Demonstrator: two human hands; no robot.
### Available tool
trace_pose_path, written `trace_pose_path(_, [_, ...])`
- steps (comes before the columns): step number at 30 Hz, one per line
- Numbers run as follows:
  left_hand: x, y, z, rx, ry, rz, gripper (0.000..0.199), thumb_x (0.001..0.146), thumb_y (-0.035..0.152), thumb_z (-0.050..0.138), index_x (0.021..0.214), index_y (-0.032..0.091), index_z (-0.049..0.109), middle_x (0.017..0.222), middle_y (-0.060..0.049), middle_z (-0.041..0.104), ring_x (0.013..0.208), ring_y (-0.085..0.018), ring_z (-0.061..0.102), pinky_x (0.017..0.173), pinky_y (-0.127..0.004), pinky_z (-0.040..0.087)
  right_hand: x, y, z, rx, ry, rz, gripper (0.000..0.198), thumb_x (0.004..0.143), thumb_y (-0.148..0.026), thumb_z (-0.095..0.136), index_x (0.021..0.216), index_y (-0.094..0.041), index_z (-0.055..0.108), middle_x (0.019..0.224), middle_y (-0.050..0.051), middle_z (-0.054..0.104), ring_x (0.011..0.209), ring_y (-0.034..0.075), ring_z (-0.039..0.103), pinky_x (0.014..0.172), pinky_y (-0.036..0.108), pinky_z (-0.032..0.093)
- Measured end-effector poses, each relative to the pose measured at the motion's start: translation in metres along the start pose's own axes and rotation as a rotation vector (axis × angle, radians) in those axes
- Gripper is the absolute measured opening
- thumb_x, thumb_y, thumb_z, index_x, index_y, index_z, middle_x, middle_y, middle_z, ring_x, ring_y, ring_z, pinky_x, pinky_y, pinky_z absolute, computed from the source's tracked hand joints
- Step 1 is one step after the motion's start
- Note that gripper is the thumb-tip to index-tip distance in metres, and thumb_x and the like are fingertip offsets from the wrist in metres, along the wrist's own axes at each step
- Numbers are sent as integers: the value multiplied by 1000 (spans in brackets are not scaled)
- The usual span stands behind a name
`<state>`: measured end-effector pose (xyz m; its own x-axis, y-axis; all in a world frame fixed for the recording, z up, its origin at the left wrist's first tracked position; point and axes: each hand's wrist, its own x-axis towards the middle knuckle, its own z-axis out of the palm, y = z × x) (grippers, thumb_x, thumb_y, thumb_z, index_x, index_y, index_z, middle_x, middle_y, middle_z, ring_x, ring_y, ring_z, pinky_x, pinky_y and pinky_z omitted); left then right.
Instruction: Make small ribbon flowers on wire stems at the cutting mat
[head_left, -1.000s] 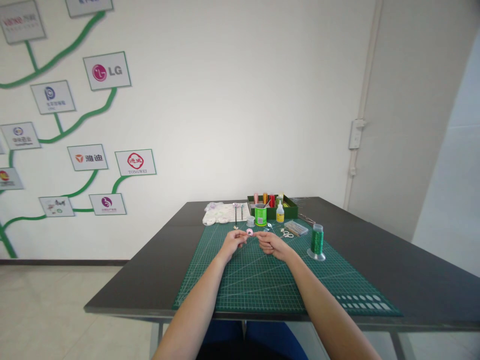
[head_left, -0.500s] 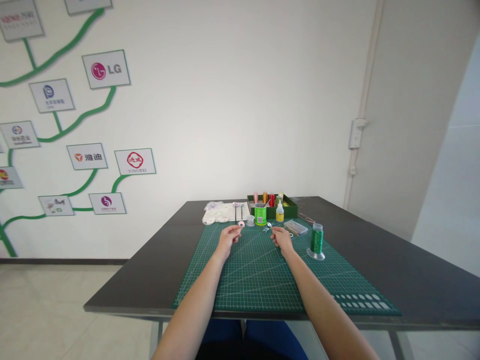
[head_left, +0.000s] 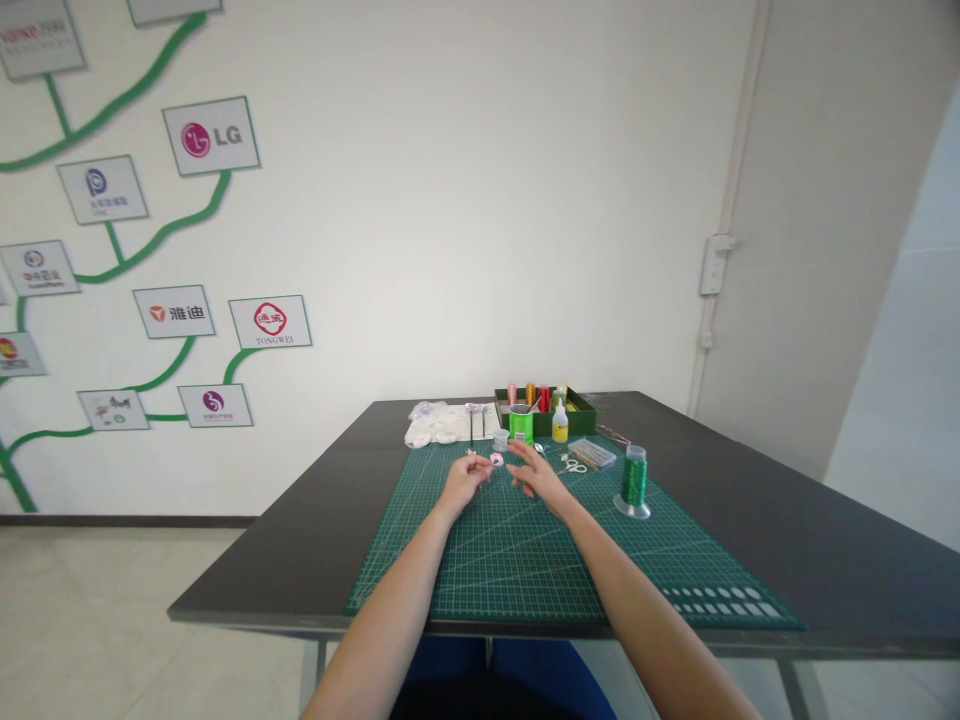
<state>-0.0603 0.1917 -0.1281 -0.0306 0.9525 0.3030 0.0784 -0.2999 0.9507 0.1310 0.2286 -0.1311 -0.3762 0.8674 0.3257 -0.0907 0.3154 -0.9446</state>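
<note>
A: Small thing in hand?

B: Pink ring (head_left: 497, 460), over the cutting mat (head_left: 525, 575), between the hands. Too small for detail. Left hand (head_left: 464, 483) pinches it between thumb and fingertips; some fingers curl out of sight.

A: Right hand?

B: Right hand (head_left: 544, 482) is just beside the ring, fingers spread apart. Cannot tell whether a fingertip touches it.

A: What's covered?

B: Bottom of the green can (head_left: 521, 426), behind the right fingers. Scissors (head_left: 575, 466) lie near: handles clear, blades hard to make out.

A: Farther out?

B: Thread spools (head_left: 544, 400) in the green box (head_left: 583, 426), bases hidden by its front wall. Top-edge wall sign (head_left: 174, 9): cut off, unreadable.
</note>
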Motion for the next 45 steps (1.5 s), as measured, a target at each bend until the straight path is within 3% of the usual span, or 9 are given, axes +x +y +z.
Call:
trace_pose_path(3, [0, -2, 1, 31, -21, 22, 33, 69, 41, 79, 83, 12, 70, 62, 1, 61, 52, -10, 48, 53, -23, 36, -9, -6, 9, 120, -191, 122, 72, 77, -40, 76, 142, -29, 47, 149, 17, 49, 67, 12, 67, 38, 18, 31])
trace_pose_path(5, [0, -3, 1, 28, -29, 30, 34, 68, 41, 80, 82, 12, 69, 63, 0, 62, 54, -11, 51, 54, -23, 37, -12, -7, 12, 156, -264, 172, 73, 77, -42, 77, 141, -25, 47, 128, 16, 65, 63, 13, 68, 37, 16, 30])
trace_pose_path(7, [0, -3, 1, 28, -25, 34, 35, 68, 42, 80, 82, 12, 69, 63, 0, 62, 54, -11, 51, 54, -23, 38, -11, -6, 13, 157, -313, 200, 72, 77, -45, 77, 138, -19, 49, 93, 9, 74, 52, 11, 62, 36, 16, 27])
trace_pose_path(9, [0, -2, 1, 38, -12, 34, 34, 69, 42, 79, 84, 12, 70, 63, 0, 62, 53, -11, 50, 53, -23, 37, -9, -3, 12, 126, -313, 202, 72, 76, -50, 76, 134, -13, 53, 61, -2, 66, 39, 8, 49, 34, 16, 22])
trace_pose_path(12, [-1, 0, 0, 49, 10, 40, 32, 71, 40, 77, 85, 13, 71, 62, 0, 62, 51, -10, 47, 52, -23, 37, -5, -1, 9, 78, -255, 165, 70, 75, -55, 75, 125, -8, 60, 44, -10, 50, 32, 5, 33, 33, 17, 17])
trace_pose_path(21, [2, -1, -1, 95, 73, 39, 24, 73, 35, 76, 83, 13, 72, 61, 0, 62, 51, -11, 50, 54, -24, 38, -5, -4, 5, -50, -274, 141, 54, 77, -48, 70, 114, -9, 74, 44, -8, 51, 34, 6, 35, 36, 19, 21])
trace_pose_path(27, [-2, -1, 0, 357, 104, 136, 7, 77, 15, 67, 79, 14, 74, 64, -1, 64, 61, -14, 54, 64, -25, 40, -4, 3, 5, -132, -303, 129, 48, 78, -45, 69, 111, -9, 76, 42, -8, 51, 33, 6, 36, 37, 20, 23])
trace_pose_path(34, [-7, -2, 0, 633, 71, 192, 13, 79, 11, 64, 81, 18, 75, 72, -3, 69, 67, -16, 57, 68, -27, 39, -4, 4, 5, -165, -328, 112, 46, 80, -42, 67, 111, -10, 76, 41, -9, 49, 33, 6, 34, 38, 19, 24])
trace_pose_path(45, [-10, -1, -2, 790, -17, 260, 13, 82, 11, 67, 79, 20, 76, 82, -6, 71, 76, -20, 61, 74, -30, 41, -4, -3, 7, -141, -279, 48, 36, 79, -43, 68, 96, -12, 75, 42, -9, 45, 35, 6, 34, 38, 20, 24])
